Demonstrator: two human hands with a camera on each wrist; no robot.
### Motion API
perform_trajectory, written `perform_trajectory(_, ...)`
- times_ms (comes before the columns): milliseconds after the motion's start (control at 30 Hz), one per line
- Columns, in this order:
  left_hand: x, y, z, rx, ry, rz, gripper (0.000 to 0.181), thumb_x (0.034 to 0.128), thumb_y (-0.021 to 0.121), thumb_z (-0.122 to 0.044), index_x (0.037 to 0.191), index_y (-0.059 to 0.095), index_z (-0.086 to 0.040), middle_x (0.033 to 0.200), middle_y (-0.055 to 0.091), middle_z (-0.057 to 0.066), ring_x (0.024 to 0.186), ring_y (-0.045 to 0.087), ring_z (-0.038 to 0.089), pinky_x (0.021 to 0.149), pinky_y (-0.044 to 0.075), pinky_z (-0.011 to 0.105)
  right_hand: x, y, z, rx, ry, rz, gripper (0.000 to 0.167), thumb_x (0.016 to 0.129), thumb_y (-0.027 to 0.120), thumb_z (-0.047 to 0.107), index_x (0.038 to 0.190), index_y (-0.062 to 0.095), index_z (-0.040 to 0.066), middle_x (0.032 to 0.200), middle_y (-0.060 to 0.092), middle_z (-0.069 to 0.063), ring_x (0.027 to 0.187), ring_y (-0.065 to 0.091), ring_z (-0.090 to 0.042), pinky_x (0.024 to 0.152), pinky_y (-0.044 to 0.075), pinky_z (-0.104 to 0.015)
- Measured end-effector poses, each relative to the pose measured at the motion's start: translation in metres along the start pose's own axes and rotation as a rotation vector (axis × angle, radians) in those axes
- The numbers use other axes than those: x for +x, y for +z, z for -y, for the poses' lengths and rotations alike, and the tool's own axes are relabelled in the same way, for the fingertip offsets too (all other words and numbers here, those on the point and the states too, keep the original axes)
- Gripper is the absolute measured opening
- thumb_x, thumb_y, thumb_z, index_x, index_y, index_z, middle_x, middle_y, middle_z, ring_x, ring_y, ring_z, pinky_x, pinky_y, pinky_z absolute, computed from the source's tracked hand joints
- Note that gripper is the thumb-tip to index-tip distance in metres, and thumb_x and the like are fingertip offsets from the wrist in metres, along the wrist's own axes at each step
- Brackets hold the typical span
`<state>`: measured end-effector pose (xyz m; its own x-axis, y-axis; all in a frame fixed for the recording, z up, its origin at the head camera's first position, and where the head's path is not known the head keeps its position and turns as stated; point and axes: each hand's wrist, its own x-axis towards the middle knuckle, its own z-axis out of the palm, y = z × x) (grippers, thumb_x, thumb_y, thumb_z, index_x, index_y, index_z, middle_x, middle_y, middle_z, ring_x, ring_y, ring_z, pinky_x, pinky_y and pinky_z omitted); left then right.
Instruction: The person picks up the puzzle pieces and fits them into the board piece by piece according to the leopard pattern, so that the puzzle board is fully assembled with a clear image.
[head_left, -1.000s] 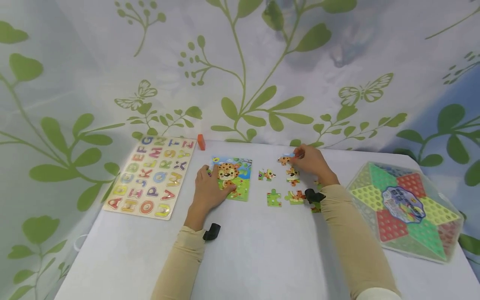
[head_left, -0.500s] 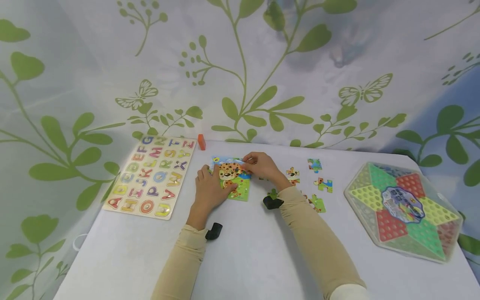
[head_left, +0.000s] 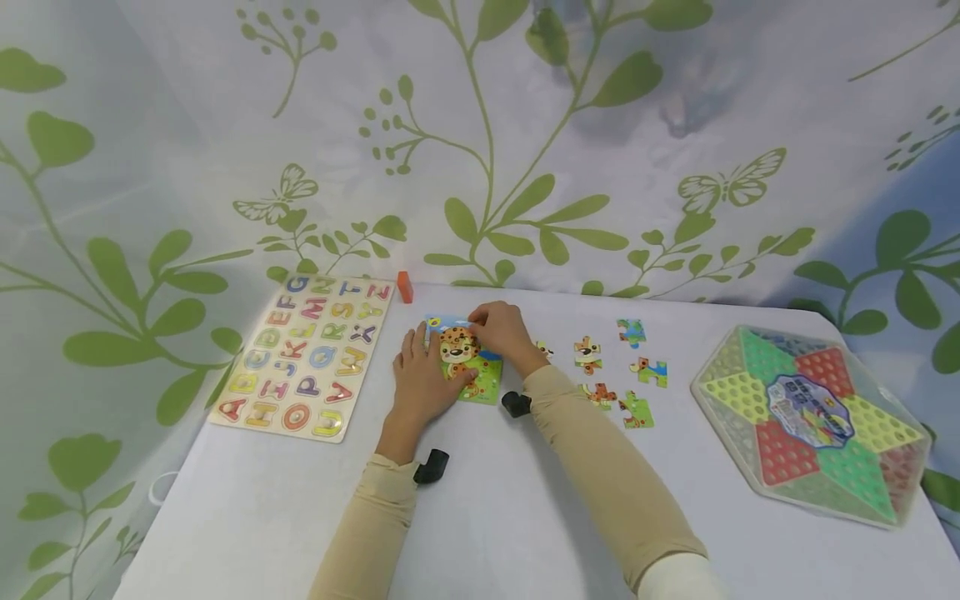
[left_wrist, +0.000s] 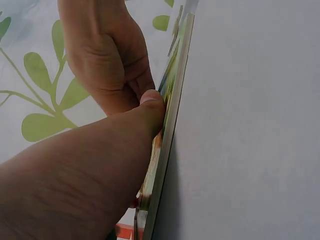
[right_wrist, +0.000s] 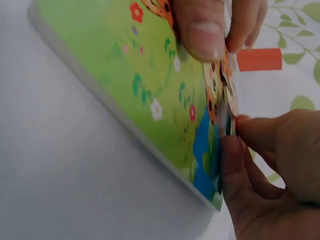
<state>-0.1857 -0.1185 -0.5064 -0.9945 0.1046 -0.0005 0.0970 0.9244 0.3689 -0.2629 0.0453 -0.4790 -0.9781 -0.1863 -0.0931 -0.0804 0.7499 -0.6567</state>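
A small jigsaw board [head_left: 487, 387] with a cartoon leopard on green grass lies on the white table in the head view. My left hand [head_left: 422, 379] rests on its left side, fingers spread and thumb across the lower picture. From the right, my right hand [head_left: 506, 332] reaches over the board's upper right part. Between its thumb and index finger it pinches a spotted orange puzzle piece [right_wrist: 229, 95], tilted over the picture in the right wrist view. In the left wrist view, the board's edge [left_wrist: 172, 112] runs beneath my left thumb. My right hand hides part of the board's top right.
Several loose puzzle pieces [head_left: 588, 355] lie right of the board, partly behind my right forearm. A wooden alphabet board [head_left: 300, 387] is at the left. An orange block [head_left: 405, 287] stands by the back cloth. At the right lies a hexagonal board-game box [head_left: 810, 425].
My right hand has picked up a puzzle piece from the loose ones and carried it left to the jigsaw board, then slightly further left. My left hand has stayed on the board.
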Motion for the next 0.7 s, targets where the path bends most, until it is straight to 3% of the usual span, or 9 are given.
perform_trajectory(133, -0.001, 0.002, 0.004, -0.038, 0.036, 0.014, 0.098, 0.0939, 0.061, -0.062, 0.160, 0.025, 0.001, 0.171, 0.016, 0.017, 0.159, 0.010, 0.036, 0.126, 0.019, 0.060, -0.004, 0.002, 0.010, -0.028, 0.016, -0.010, 0.023, 0.100, 0.066, 0.020, 0.118, 0.077, 0.010, 0.109, 0.078, -0.006, 0.104, 0.071, -0.025, 0.090, 0.059, -0.038)
perform_trajectory(400, -0.002, 0.000, 0.003, -0.032, 0.094, 0.020, 0.078, 0.0977, 0.059, -0.055, 0.161, 0.033, -0.018, 0.170, 0.019, 0.018, 0.158, 0.014, 0.041, 0.126, 0.019, 0.062, -0.007, 0.005, 0.020, -0.055, 0.068, -0.022, 0.024, 0.102, 0.063, 0.019, 0.120, 0.075, 0.008, 0.116, 0.075, -0.009, 0.111, 0.070, -0.027, 0.092, 0.060, -0.039)
perform_trajectory(700, -0.001, 0.001, 0.001, -0.034, 0.083, 0.061, 0.077, 0.0997, 0.055, -0.055, 0.162, 0.030, -0.018, 0.171, 0.015, 0.018, 0.160, 0.009, 0.039, 0.129, 0.018, 0.056, -0.008, 0.007, 0.017, -0.059, 0.074, -0.034, 0.026, 0.101, 0.064, 0.019, 0.124, 0.073, 0.008, 0.121, 0.073, -0.010, 0.112, 0.069, -0.028, 0.092, 0.060, -0.040)
